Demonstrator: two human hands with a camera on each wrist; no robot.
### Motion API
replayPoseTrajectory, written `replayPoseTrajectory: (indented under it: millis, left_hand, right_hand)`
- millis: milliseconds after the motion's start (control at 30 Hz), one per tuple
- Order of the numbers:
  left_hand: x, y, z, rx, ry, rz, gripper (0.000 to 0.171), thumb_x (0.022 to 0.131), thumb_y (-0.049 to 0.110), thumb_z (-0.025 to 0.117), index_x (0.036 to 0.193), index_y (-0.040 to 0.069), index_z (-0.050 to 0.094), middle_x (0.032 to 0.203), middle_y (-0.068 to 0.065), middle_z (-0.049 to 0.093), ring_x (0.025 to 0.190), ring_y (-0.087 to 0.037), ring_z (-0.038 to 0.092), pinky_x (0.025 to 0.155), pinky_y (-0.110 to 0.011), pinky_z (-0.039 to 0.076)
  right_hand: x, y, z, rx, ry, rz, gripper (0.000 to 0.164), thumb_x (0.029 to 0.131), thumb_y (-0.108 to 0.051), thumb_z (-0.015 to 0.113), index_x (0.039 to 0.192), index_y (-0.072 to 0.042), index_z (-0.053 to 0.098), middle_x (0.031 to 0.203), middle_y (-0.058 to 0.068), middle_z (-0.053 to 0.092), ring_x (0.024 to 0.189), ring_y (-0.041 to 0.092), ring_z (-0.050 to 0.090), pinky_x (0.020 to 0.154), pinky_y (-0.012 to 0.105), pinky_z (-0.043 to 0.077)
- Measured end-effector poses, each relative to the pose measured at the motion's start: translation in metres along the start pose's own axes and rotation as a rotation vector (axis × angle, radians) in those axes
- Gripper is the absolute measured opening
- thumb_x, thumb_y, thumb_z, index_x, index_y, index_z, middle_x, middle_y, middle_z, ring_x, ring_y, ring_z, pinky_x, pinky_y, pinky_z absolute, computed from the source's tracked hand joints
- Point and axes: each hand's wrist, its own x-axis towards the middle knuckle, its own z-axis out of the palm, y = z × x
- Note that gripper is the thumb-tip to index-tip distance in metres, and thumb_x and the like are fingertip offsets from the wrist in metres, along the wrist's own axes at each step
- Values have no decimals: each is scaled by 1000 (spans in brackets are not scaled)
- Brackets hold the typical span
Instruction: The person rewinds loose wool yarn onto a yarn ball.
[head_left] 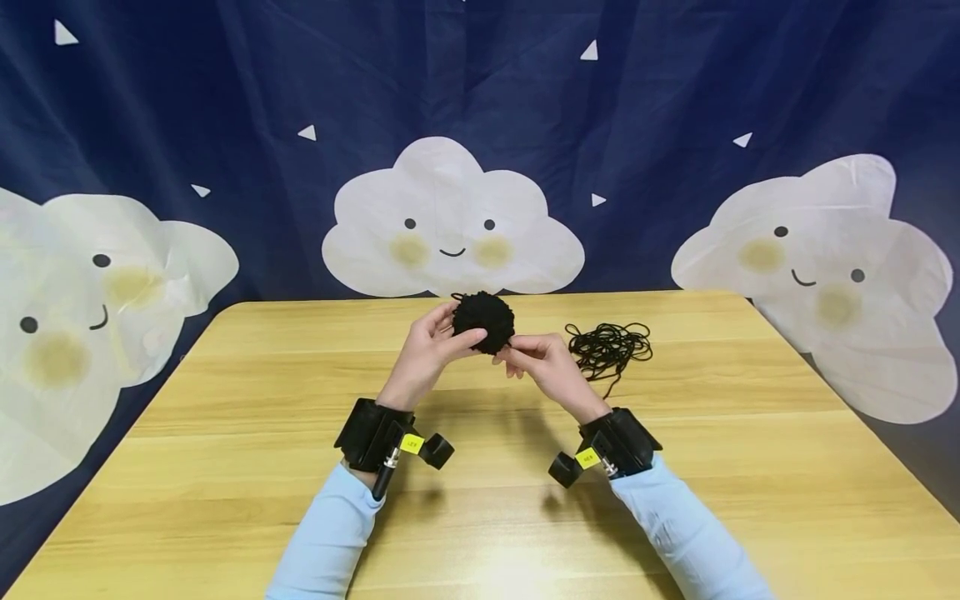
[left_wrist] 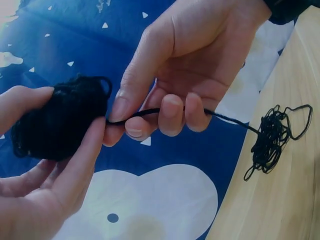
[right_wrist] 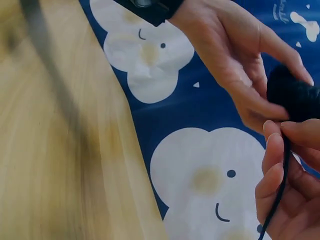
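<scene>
A ball of black yarn point(head_left: 484, 320) is held up above the table by my left hand point(head_left: 429, 348), thumb on the near side and fingers around the rest. Close beside it, my right hand point(head_left: 549, 367) pinches the yarn strand point(left_wrist: 229, 119) between thumb and forefinger. In the left wrist view that strand runs from the ball across the right fingers to a loose tangle of black yarn point(left_wrist: 270, 140) on the table. A small loop of yarn sticks up from the top of the ball. The right wrist view shows the ball point(right_wrist: 292, 95) partly cut off at the edge.
The loose yarn heap point(head_left: 609, 350) lies on the wooden table point(head_left: 480, 500), right of the right hand. Behind the table's far edge hangs a dark blue curtain point(head_left: 480, 75) with white clouds. Each wrist wears a black camera band point(head_left: 375, 435).
</scene>
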Motion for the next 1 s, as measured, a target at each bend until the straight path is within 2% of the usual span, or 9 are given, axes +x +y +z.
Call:
replayPoseTrajectory:
  millis: [200,300,433,500,600,733,867,1000]
  left_hand:
    - [-1,-1,-1,-42,24,51,37,84,2,58,117,0,42,119,-15,47,110,-24,49,89,-33,46]
    - [-2,0,-2,-1,61,32,47,85,5,58,126,2,35,130,-14,38,122,-24,38,93,-34,43]
    - [-2,1,-3,110,112,-10,67,84,11,61,139,5,22,143,-13,20,133,-24,19,102,-34,33]
    - [-2,1,-4,153,121,-14,67,84,12,62,139,6,24,141,-13,24,132,-23,23,104,-34,29]
    - [-1,0,-4,184,80,-23,63,84,12,62,137,7,28,132,-17,39,122,-26,38,102,-36,33]
    - [0,-1,-4,232,-30,-24,53,84,14,63,131,9,39,117,-16,55,105,-26,54,93,-38,42]
    - [0,-3,-4,269,-104,1,41,84,16,63,122,10,51,113,-10,58,100,-21,57,89,-36,45]
    - [0,-3,-4,274,-157,2,39,84,17,63,120,8,52,113,-10,57,99,-20,57,86,-34,47]
  right_hand:
    - [-3,-9,3,-69,-62,10,18,88,-11,56,95,0,68,80,12,65,62,19,54,52,21,41]
    - [-4,-14,5,-103,-106,-1,18,88,-12,56,98,-2,67,81,12,65,63,22,54,48,20,36]
    - [-6,-21,5,-139,-122,-29,17,87,-11,58,97,-2,68,80,8,65,61,25,54,46,19,32]
    - [-6,-25,3,-155,-112,-34,16,86,-11,58,97,-3,68,79,6,65,60,23,53,46,19,33]
    - [-7,-30,-2,-166,-91,-42,16,86,-14,59,96,-5,68,76,4,64,58,22,51,45,19,31]
    - [-6,-35,-9,-155,-59,-54,16,86,-18,59,95,-7,68,68,4,59,56,17,49,44,22,25]
    - [-6,-39,-15,-116,-18,-44,17,86,-16,60,96,-5,67,63,5,55,54,16,48,45,23,30]
    - [-6,-42,-20,-69,43,-38,18,86,-16,59,98,-5,67,64,5,56,51,19,44,48,23,36]
